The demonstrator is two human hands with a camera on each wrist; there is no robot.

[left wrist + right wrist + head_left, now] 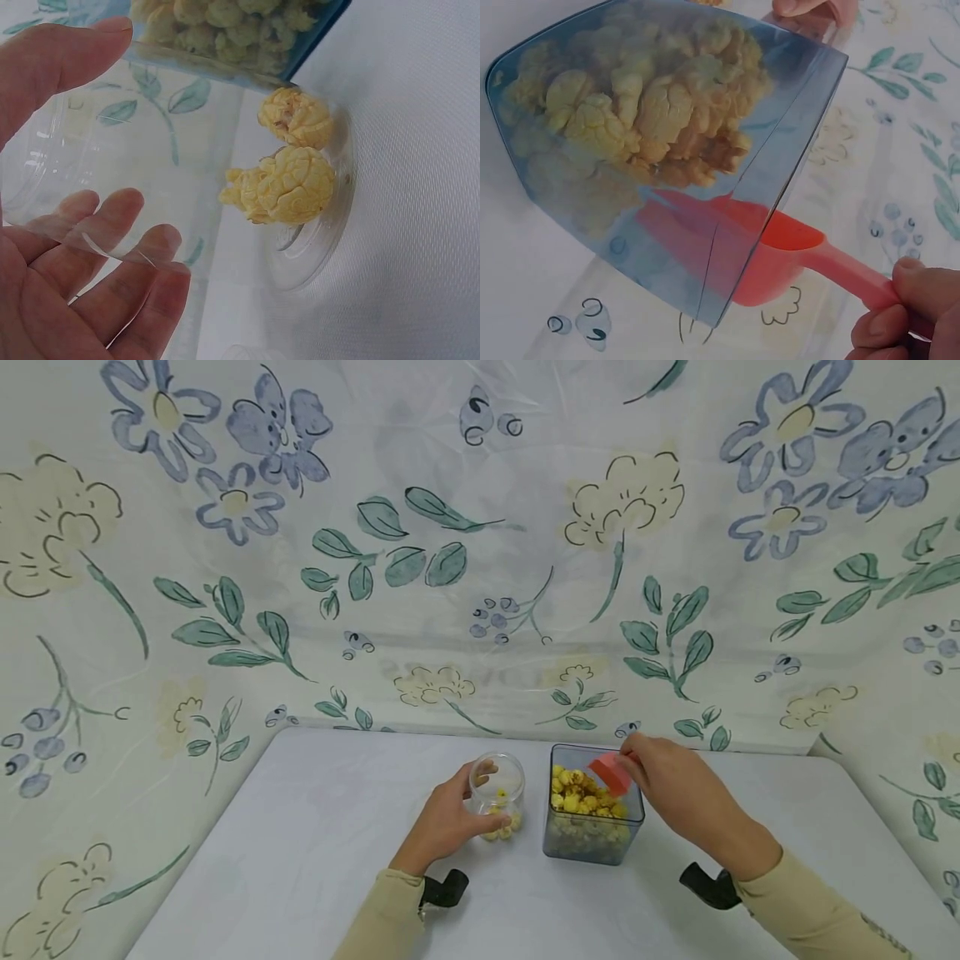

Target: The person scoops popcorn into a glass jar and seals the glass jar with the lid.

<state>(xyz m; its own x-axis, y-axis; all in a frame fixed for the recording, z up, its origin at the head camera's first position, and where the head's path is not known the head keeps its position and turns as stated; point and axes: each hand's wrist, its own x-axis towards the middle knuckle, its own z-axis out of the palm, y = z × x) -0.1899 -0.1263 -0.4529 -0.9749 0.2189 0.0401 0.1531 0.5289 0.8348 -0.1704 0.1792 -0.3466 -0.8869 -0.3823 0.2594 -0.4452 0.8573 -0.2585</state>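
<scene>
My left hand (450, 821) is gripping the small clear round plastic jar (498, 793); my right hand (678, 793) is pinching the red plastic scoop (610, 773) over the square blue-tinted bin of yellow puffs (592, 814).

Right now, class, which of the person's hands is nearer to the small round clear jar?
Left. The left hand grips the small round clear jar itself. The right hand is off to the jar's right, holding a red scoop over the square blue container.

Head view from above the counter's (300, 843) near edge, facing the far wall, wrist views very close, all sharing the blue container (592, 835) of yellow pieces.
</scene>
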